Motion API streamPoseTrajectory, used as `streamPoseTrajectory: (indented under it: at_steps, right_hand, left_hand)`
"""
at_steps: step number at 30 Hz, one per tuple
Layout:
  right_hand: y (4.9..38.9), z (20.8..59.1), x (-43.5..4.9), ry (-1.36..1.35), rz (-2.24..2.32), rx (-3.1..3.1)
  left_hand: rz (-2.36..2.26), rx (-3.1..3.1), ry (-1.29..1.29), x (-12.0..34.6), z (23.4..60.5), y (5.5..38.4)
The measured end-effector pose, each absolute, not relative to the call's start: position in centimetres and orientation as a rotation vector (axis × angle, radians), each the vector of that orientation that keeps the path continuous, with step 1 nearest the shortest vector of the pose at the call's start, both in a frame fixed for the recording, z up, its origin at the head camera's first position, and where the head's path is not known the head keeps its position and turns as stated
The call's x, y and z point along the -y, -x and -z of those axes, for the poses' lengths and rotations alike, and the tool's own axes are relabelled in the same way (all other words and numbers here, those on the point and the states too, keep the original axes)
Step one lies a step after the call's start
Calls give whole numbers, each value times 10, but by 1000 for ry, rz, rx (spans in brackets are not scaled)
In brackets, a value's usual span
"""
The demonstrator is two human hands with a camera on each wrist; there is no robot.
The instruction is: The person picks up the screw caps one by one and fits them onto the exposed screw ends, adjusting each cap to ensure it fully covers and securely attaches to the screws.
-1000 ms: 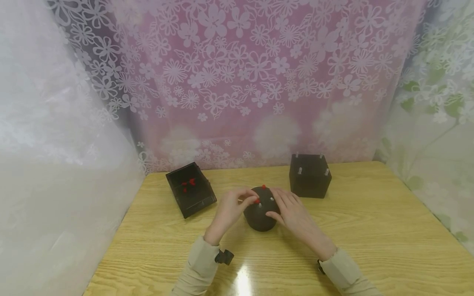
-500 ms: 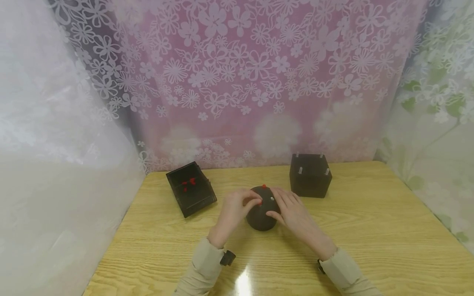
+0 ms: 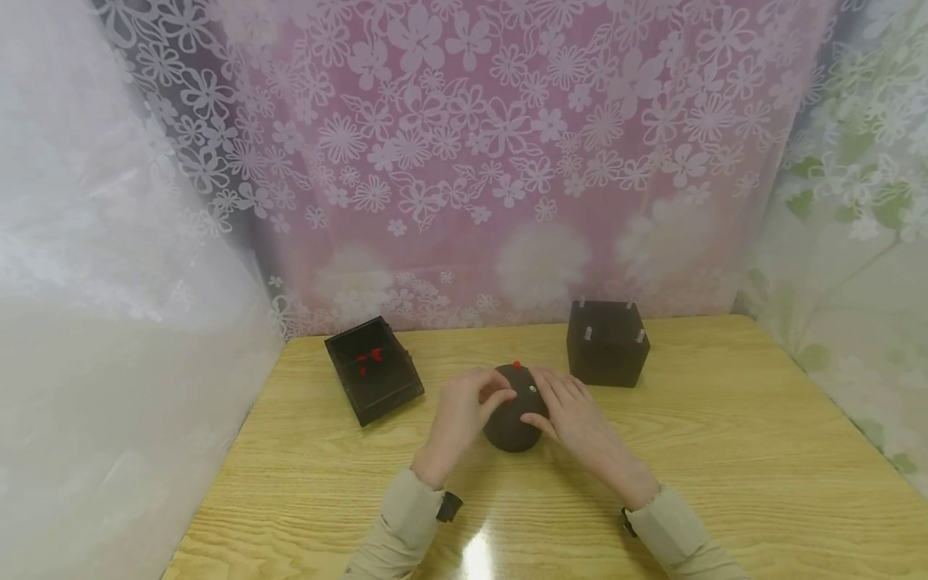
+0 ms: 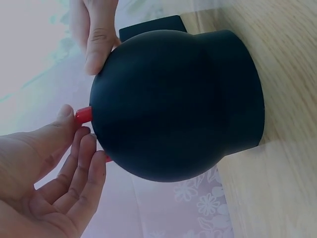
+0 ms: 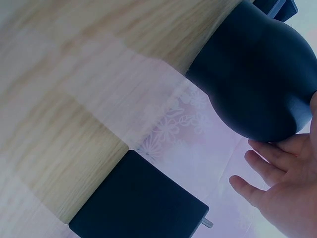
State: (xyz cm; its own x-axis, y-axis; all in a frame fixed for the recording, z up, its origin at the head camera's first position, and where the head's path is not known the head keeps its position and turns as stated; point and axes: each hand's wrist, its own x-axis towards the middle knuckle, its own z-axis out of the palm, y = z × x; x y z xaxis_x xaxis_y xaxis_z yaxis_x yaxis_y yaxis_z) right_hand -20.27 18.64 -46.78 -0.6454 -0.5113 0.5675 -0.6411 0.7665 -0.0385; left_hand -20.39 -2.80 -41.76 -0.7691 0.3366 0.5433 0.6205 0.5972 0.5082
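Note:
A black, round-topped block (image 3: 513,431) stands on the table between both hands. My left hand (image 3: 460,407) pinches a small red cap (image 4: 84,115) between thumb and fingertips, right at the dome's top surface. Behind those fingers, in the left wrist view, part of another red piece (image 4: 109,159) shows. A red cap (image 3: 517,365) also sits at the dome's far side, and a bare metal stud (image 3: 532,389) sticks up near the right hand. My right hand (image 3: 576,419) rests on the dome's right side, fingers extended and thumb on its near face.
At the back left lies a tilted open black box (image 3: 387,395) with several small red pieces (image 3: 375,354) in it. A black cube (image 3: 607,358) with several metal studs on top stands at the back right. Floral curtains (image 3: 464,161) hang behind the wooden table (image 3: 304,499).
My left hand has moved slightly right, bringing the red cap from beside a metal stud onto the stud's place, now covered by the fingers. The right hand has stayed still.

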Motion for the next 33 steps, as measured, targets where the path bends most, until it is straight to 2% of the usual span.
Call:
streamPoseTrajectory:
  at_steps: [9,19,27,33]
  right_hand:
    - [203,468,-185,-868,-319,2388]
    - [200,468,-185,-850,-316,2416]
    - [199,467,-187,-834,-318,2449]
    - [197,465,-187,-834,-296,2471]
  left_hand:
    - [1013,2442,778,33,416,205]
    - [1226,2437,633,40,410,209]
    - [1245,2404,657,45,408,212]
    - [1224,2361,559,59,402,217]
